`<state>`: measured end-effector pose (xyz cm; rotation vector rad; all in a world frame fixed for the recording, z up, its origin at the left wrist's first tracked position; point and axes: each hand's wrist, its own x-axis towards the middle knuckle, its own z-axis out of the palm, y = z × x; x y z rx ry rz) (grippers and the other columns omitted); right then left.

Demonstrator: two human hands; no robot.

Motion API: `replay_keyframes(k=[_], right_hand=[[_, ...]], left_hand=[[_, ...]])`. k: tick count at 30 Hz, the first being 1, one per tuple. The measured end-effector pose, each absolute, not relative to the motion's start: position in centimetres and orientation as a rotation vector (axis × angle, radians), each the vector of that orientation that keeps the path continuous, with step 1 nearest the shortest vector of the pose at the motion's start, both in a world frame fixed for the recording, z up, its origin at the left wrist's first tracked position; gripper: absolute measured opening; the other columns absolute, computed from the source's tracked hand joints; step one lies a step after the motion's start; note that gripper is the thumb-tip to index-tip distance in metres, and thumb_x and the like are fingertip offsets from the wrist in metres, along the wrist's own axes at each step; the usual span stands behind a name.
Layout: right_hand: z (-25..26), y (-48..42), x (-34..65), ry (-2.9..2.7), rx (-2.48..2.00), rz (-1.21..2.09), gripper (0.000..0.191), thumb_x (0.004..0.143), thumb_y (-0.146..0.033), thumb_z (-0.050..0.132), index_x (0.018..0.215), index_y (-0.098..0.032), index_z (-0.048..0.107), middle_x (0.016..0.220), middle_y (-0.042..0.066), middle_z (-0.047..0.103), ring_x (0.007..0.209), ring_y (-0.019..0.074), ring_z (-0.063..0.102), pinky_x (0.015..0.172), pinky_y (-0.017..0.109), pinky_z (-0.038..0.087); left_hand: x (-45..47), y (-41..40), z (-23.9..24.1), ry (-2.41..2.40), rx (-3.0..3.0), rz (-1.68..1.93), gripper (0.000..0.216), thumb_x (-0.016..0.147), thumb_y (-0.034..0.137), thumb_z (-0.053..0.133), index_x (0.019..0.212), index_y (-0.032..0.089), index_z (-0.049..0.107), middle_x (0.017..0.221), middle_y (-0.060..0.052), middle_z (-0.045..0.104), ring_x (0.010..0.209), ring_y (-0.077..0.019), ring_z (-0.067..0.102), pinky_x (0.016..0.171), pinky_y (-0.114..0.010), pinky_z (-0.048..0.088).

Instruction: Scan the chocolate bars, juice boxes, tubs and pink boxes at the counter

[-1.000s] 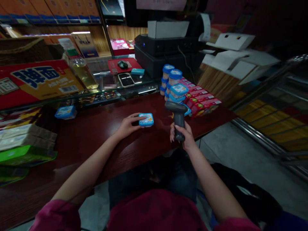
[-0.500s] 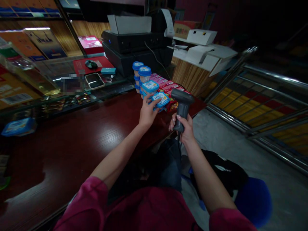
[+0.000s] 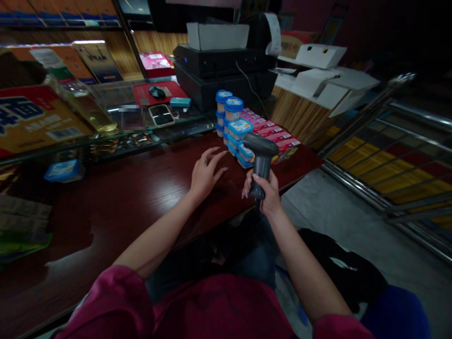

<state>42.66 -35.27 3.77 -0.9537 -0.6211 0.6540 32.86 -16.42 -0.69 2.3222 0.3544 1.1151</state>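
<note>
My right hand (image 3: 264,188) is wrapped round the handle of a dark barcode scanner (image 3: 262,155), whose head points left toward the stacked tubs. Over the counter (image 3: 134,188), my left hand (image 3: 206,174) has its fingers apart and holds nothing. Just beyond it stand stacks of blue-lidded tubs: round tubs (image 3: 233,107) at the back and rectangular tubs (image 3: 240,127) in front. The scanner head partly covers the nearest tubs. Behind and right of them, several pink-red packs (image 3: 270,128) lie in a row. Another blue-lidded tub (image 3: 64,170) sits alone at the left.
A black cash drawer and printer unit (image 3: 222,66) stands at the back. On the glass top are a phone (image 3: 161,115), a mouse (image 3: 157,92) and a bottle (image 3: 84,103) beside a yellow-red carton (image 3: 35,117). A metal railing (image 3: 399,141) runs along the right.
My left hand has let go of a rectangular tub, which now rests with the stack, and has drawn back left. The scanner stays in my right hand. The view has turned left.
</note>
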Motion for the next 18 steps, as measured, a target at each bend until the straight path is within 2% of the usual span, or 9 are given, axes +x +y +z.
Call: replay_keyframes(k=[5,10,13,16,18], right_hand=[[2.8,-29.7,39.0,-0.752,-0.92,0.943,0.029,0.082,-0.033,0.08,0.091,-0.024,0.054,0.071,-0.005,0.062,0.046,0.013,0.058,0.04,0.03,0.055],[1.9,-20.3,34.7,-0.872,-0.902,1.19,0.036,0.078,-0.034,0.084,0.095,-0.023,0.054,0.07,-0.005,0.064,0.048,0.0129,0.059,0.042,0.029,0.057],[1.5,-14.4,31.6,-0.929,-0.872,1.267,0.04,0.074,-0.036,0.086,0.091,-0.024,0.051,0.066,-0.006,0.064,0.047,0.0127,0.058,0.042,0.027,0.056],[0.8,-10.1,28.6,-0.949,-0.882,1.302,0.042,0.073,-0.038,0.086,0.091,-0.025,0.051,0.066,-0.006,0.064,0.046,0.0129,0.058,0.042,0.029,0.056],[0.3,-8.7,27.3,-0.971,-0.9,1.323,0.042,0.073,-0.039,0.086,0.093,-0.024,0.052,0.067,-0.006,0.064,0.046,0.0132,0.058,0.042,0.029,0.056]], left_hand=[[19.2,-8.7,-0.5,0.879,2.388,1.284,0.052,0.093,0.025,0.071,0.144,0.028,0.062,0.148,-0.013,0.055,0.141,-0.0328,0.055,0.123,-0.052,0.042],[6.7,-0.6,-0.6,1.489,2.232,1.467,0.075,0.082,0.025,0.081,0.152,0.024,0.054,0.162,-0.018,0.041,0.156,-0.0414,0.035,0.131,-0.061,0.027],[2.7,2.9,-1.8,1.59,2.104,1.488,0.081,0.074,0.026,0.088,0.149,0.021,0.055,0.166,-0.02,0.036,0.16,-0.0452,0.025,0.133,-0.064,0.019],[1.2,5.2,-3.3,1.571,1.936,1.492,0.074,0.07,0.028,0.092,0.138,0.021,0.062,0.168,-0.021,0.033,0.162,-0.0476,0.019,0.133,-0.067,0.012],[1.0,6.1,-4.0,1.539,1.862,1.488,0.067,0.07,0.028,0.091,0.133,0.02,0.065,0.168,-0.02,0.033,0.163,-0.0463,0.02,0.134,-0.065,0.011]])
